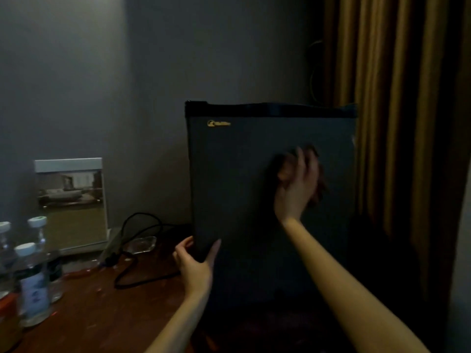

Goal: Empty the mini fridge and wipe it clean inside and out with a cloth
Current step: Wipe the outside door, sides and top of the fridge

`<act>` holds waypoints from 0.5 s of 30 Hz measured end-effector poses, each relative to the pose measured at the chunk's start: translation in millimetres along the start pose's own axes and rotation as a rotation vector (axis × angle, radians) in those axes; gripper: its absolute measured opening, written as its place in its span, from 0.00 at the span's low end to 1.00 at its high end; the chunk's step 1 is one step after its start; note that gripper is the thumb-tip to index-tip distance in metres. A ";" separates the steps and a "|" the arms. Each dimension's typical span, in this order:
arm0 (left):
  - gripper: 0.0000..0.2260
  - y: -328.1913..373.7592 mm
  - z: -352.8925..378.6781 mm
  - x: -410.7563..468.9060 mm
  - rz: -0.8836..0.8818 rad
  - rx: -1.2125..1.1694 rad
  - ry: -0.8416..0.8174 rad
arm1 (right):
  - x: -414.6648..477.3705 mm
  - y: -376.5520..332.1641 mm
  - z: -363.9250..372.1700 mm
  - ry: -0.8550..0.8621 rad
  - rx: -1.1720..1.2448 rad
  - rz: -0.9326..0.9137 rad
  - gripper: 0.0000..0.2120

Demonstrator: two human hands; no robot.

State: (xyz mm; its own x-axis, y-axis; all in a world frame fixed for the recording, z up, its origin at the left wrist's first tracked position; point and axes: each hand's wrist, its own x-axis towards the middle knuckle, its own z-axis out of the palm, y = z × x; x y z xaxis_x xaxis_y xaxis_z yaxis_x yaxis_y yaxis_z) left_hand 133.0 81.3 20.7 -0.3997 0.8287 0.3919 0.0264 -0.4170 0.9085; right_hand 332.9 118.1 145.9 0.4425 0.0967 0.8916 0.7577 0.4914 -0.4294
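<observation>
Mini fridge (242, 174) stands upright straight ahead, right hand (297, 184) spread, pressing cloth (317, 191) to its front, left hand (195, 261) gripping its left edge.

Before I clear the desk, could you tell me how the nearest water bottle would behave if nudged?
The water bottle is tall and narrow, so it would probably tip easily. It looks like clear plastic, so probably not fragile.
</observation>
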 end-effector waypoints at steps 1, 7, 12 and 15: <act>0.29 -1.3 -1.2 -0.5 -0.009 -0.022 -0.011 | -16.6 32.6 -13.7 0.057 -0.059 0.141 0.29; 0.45 -14.1 0.8 -5.3 -0.104 -0.163 -0.103 | -67.2 98.2 -48.6 0.132 -0.125 0.604 0.36; 0.49 -23.3 11.4 -7.6 -0.079 -0.153 0.001 | -63.1 114.5 -32.3 0.292 -0.178 0.601 0.27; 0.50 -22.2 20.0 -10.4 -0.060 -0.159 0.003 | -59.9 132.5 -27.2 0.301 -0.148 0.587 0.28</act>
State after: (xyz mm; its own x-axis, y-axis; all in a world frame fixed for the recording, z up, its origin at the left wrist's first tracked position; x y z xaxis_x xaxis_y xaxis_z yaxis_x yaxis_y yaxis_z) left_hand 154.9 89.4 -0.7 -0.3992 0.8527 0.3368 -0.1433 -0.4208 0.8957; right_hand 419.8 153.9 31.6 0.8987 0.0555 0.4349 0.3994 0.3058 -0.8643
